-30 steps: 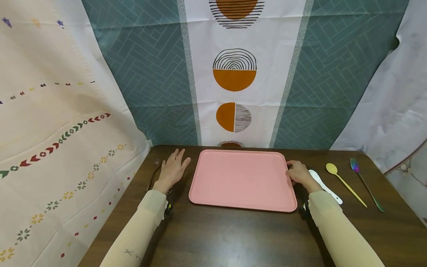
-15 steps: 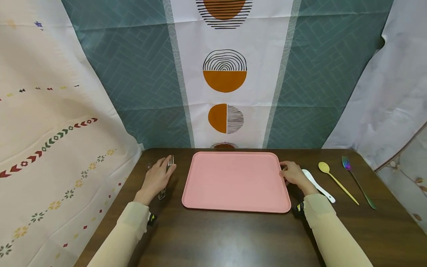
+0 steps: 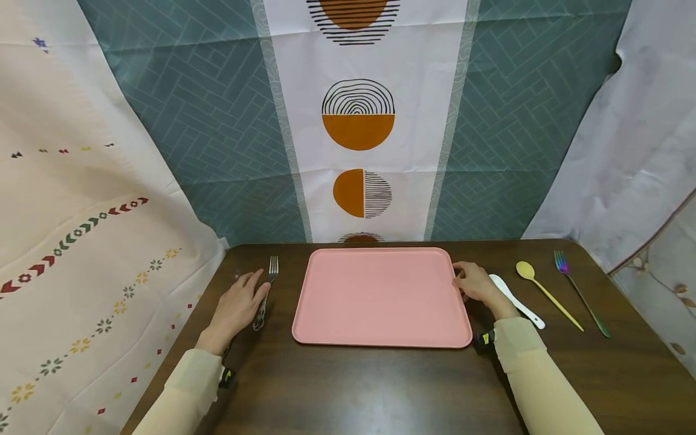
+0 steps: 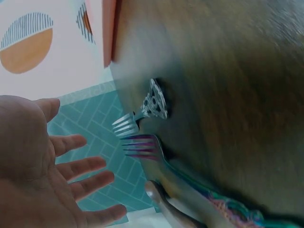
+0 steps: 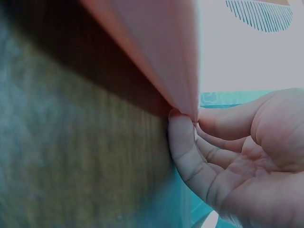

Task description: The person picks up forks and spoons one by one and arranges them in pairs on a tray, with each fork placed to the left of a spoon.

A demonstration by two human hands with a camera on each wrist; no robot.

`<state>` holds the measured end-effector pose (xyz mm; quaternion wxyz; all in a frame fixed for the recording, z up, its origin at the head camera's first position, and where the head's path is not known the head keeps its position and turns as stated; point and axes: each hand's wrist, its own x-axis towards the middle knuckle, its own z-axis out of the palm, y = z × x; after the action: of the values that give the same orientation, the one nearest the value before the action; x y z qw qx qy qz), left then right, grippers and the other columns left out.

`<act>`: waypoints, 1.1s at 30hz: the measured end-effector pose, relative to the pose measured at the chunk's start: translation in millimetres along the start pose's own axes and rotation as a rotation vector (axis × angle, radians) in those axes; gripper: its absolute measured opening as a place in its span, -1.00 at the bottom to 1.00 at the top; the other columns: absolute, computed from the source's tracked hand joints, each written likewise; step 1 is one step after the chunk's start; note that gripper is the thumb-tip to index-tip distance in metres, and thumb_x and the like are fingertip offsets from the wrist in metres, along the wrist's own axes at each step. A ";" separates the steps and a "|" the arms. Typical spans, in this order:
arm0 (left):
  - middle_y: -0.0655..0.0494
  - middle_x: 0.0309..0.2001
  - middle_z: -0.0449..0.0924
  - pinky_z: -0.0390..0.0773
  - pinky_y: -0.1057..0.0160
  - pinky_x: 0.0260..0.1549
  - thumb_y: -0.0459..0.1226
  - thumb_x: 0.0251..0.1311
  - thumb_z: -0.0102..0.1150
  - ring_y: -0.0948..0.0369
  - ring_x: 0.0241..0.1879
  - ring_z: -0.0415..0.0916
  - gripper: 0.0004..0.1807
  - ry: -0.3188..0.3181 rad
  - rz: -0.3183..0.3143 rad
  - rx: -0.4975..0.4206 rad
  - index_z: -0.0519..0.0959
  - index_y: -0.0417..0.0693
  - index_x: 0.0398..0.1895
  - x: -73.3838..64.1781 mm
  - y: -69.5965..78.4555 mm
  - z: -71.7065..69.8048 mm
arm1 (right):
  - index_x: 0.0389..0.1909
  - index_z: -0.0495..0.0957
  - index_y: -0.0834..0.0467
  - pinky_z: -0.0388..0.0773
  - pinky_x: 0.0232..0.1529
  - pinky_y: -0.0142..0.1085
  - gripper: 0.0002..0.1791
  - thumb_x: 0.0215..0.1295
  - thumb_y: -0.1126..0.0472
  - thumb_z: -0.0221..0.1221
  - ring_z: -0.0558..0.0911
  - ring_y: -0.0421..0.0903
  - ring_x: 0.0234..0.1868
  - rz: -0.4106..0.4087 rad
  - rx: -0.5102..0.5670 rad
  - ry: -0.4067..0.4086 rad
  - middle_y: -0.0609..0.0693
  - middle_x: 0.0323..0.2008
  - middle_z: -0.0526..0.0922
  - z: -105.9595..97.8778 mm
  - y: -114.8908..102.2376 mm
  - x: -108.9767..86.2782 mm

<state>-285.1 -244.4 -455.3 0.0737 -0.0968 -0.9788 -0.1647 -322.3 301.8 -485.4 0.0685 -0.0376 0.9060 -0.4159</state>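
Note:
A pink tray (image 3: 380,296) lies flat in the middle of the table. At its right edge my right hand (image 3: 478,287) pinches the rim; the right wrist view shows the thumb and a curled finger (image 5: 182,135) meeting at the tray's corner. My left hand (image 3: 232,308) hovers over cutlery at the table's left, fingers spread and holding nothing. Just right of it lies a silver fork (image 3: 259,319) with an ornate handle. The left wrist view also shows a rainbow-coloured fork (image 4: 223,206) and a partly cut-off utensil with a rounded end (image 4: 161,197), both largely hidden by the hand in the head view.
Right of the right hand lie a white spoon (image 3: 519,304), a yellow spoon (image 3: 551,296) and another rainbow fork (image 3: 584,296). The dark wooden table (image 3: 348,386) backs onto a patterned curtain (image 3: 217,151). Pale cloth (image 3: 98,302) hangs along the left side.
My left hand has moved left and back toward me, uncovering the silver fork. My right hand stays at the tray's edge. The head view has shifted slightly.

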 end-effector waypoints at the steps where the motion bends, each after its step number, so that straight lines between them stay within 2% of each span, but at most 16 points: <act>1: -0.48 0.42 0.28 0.37 -0.44 0.17 0.01 0.66 -0.19 -0.41 0.32 0.34 -0.33 -0.004 0.000 0.000 0.24 -0.31 0.56 -1.2 -0.5 -1.3 | 0.41 0.22 0.58 0.70 -0.47 -0.18 -0.41 0.43 0.42 0.05 0.68 -0.06 -0.49 -0.004 0.001 -0.003 0.28 -0.28 0.61 0.1 -0.4 -0.2; 8: -0.51 0.42 0.27 0.35 -0.50 0.13 -0.02 0.65 -0.15 -0.46 0.34 0.29 -0.36 -0.050 -0.039 0.018 0.26 -0.28 0.55 -8.2 -4.8 -12.0 | 0.39 0.23 0.59 0.70 -0.46 -0.15 -0.43 0.44 0.43 0.06 0.68 -0.05 -0.49 -0.009 0.027 -0.012 0.28 -0.30 0.60 -1.6 -3.0 -2.6; 14: -0.52 0.28 0.39 0.44 -0.44 0.02 -0.15 0.55 0.06 -0.45 0.18 0.42 -0.46 -0.083 -0.055 0.036 0.40 -0.31 0.42 -17.8 -12.5 -19.8 | 0.41 0.23 0.57 0.70 -0.45 -0.18 -0.42 0.44 0.42 0.06 0.67 -0.08 -0.49 0.004 0.031 -0.015 0.26 -0.29 0.60 -0.3 -0.8 -1.1; 17: -0.46 0.17 0.48 0.49 -0.38 -0.02 -0.21 0.49 0.14 -0.40 0.08 0.50 -0.54 -0.120 -0.063 0.031 0.48 -0.30 0.32 -22.1 -16.6 -21.3 | 0.41 0.21 0.58 0.70 -0.45 -0.18 -0.42 0.45 0.42 0.05 0.67 -0.08 -0.49 0.006 0.033 -0.019 0.27 -0.28 0.59 -0.2 -0.1 -0.5; 21: -0.35 0.06 0.56 0.52 -0.36 -0.08 -0.24 0.43 0.19 -0.34 0.01 0.56 -0.62 -0.175 -0.086 0.014 0.56 -0.24 0.21 -26.5 -19.2 -21.6 | 0.41 0.21 0.59 0.70 -0.45 -0.16 -0.41 0.43 0.43 0.06 0.67 -0.06 -0.49 0.002 0.036 -0.020 0.29 -0.27 0.58 -0.9 -1.0 -1.8; 26: -0.29 -0.01 0.58 0.52 -0.35 -0.09 -0.28 0.37 0.23 -0.29 -0.01 0.57 -0.69 -0.178 -0.064 0.007 0.59 -0.23 0.11 -28.5 -19.7 -19.6 | 0.40 0.20 0.59 0.70 -0.46 -0.16 -0.42 0.44 0.44 0.05 0.67 -0.07 -0.48 -0.005 0.045 -0.022 0.31 -0.25 0.58 -1.4 -0.8 -1.8; 29: -0.31 0.00 0.59 0.52 -0.35 -0.08 -0.30 0.36 0.23 -0.30 0.01 0.56 -0.68 -0.179 -0.054 0.012 0.59 -0.24 0.11 -29.5 -20.6 -17.0 | 0.40 0.21 0.60 0.69 -0.46 -0.16 -0.43 0.44 0.45 0.05 0.67 -0.08 -0.48 -0.008 0.049 -0.022 0.31 -0.25 0.57 -1.3 0.3 -0.8; 33: -0.34 0.05 0.57 0.52 -0.38 -0.07 -0.29 0.37 0.23 -0.34 0.04 0.55 -0.63 -0.209 -0.075 0.016 0.56 -0.26 0.18 -31.2 -21.9 -15.3 | 0.40 0.21 0.60 0.69 -0.47 -0.16 -0.43 0.44 0.45 0.05 0.66 -0.09 -0.48 -0.009 0.047 -0.021 0.31 -0.25 0.57 -1.5 0.4 -1.1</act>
<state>-257.8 -275.1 -453.3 -0.0341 -0.0760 -0.9854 -0.1487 -321.4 303.3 -484.7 0.0769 -0.0444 0.8951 -0.4370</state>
